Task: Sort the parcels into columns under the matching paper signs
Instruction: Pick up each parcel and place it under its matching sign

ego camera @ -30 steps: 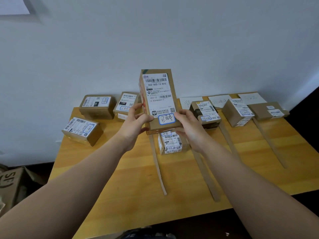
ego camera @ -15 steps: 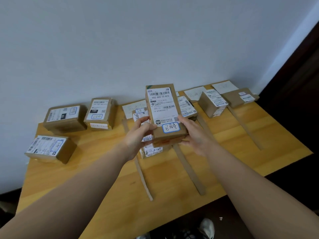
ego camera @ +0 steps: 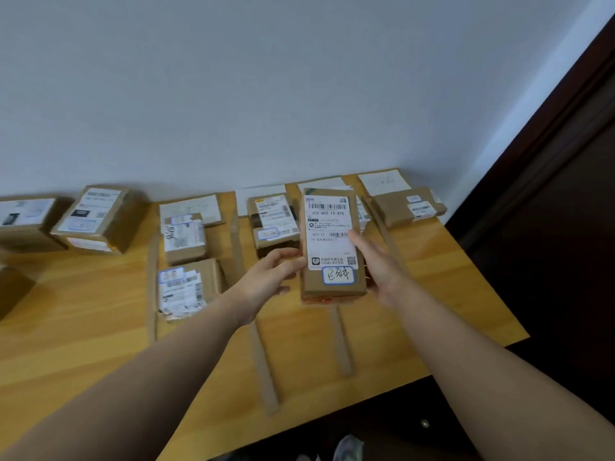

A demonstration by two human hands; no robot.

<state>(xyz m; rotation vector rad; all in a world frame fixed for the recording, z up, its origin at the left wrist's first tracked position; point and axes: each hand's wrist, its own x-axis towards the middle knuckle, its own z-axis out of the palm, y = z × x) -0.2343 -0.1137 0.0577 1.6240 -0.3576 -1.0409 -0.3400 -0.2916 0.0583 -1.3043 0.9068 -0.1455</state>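
Note:
I hold a long brown parcel with a white barcode label and a blue-framed handwritten tag. My left hand grips its left edge; my right hand holds its right side, thumb on the label. The parcel hangs over the third column, below a paper sign. More signs lie along the wall. Two parcels lie in the first column, one in the second, a flat one in the fourth.
Cardboard strips mark the columns on the wooden table. Loose parcels sit at the far left by the wall. The table's right edge meets a dark door. Another parcel is mostly hidden behind the held one.
My hands have carried the parcel to the right and lower, from in front of the middle columns to over the third one. My view has turned right.

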